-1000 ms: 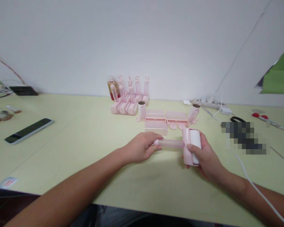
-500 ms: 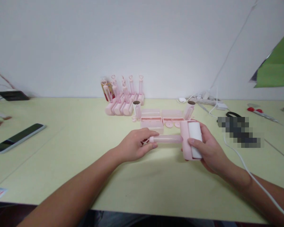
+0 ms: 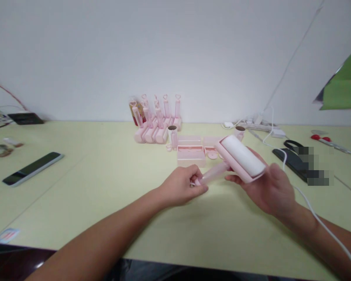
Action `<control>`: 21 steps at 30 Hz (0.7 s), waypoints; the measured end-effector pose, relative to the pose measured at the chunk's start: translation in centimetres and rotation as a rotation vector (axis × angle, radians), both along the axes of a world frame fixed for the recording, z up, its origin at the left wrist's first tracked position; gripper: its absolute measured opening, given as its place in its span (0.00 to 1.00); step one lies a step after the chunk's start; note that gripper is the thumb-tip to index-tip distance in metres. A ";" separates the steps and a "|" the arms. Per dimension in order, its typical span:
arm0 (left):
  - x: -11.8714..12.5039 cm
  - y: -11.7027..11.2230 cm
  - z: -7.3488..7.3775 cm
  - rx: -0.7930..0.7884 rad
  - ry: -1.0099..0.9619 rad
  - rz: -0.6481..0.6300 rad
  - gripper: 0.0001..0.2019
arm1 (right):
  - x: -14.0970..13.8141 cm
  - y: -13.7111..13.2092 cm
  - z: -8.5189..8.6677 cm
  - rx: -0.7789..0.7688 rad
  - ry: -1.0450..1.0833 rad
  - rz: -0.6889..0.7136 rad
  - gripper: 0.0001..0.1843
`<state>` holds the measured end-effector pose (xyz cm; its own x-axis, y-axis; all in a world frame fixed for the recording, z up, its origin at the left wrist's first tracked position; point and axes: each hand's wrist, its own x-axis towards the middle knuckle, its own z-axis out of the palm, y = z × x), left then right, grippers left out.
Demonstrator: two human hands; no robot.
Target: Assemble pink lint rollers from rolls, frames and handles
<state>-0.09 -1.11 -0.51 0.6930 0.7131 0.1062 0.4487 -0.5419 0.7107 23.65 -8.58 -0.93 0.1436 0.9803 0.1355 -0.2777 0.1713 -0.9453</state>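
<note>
Pink lint roller [image 3: 233, 165] sits tilted between the two hands, right of centre in the frame and above the surface [image 3: 105, 160]. The left hand [image 3: 181, 186] has its grip closed on the far end of the clear pink handle [image 3: 214, 173], thumb and fingers pinching it. The right hand [image 3: 269, 191] cups the head from behind and below, its thumb standing away; blur hides how firm that grip is, so I cannot tell.

On this piece the handle reaches the head and a white roll [image 3: 243, 156] lies in the frame, so it looks largely put together; no cover shows over the roll.

Just beyond, at the centre of the frame, a pink case [image 3: 191, 159] lies beside a second case [image 3: 210, 150], partly hidden by the roller. Near them, an upright roll [image 3: 169, 136] stands with a loose handle piece just beside it; another roll [image 3: 240, 130] shows behind the head. These parts appear not yet assembled.

At upper centre, a cluster of standing rollers [image 3: 160, 134], about seven, looks complete, handles upright with heart-shaped loops [image 3: 178, 96] on top. By my count, then, most of the set seems done, one is in hand, and roughly two sets of parts remain.

Farther out, a phone [image 3: 33, 168] lies at left and a power strip [image 3: 259, 126] at upper right.
</note>
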 end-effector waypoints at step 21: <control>-0.3 4.3 -1.9 0.611 0.354 0.216 0.29 | 0.3 -0.2 -0.5 -0.329 -0.323 0.353 0.12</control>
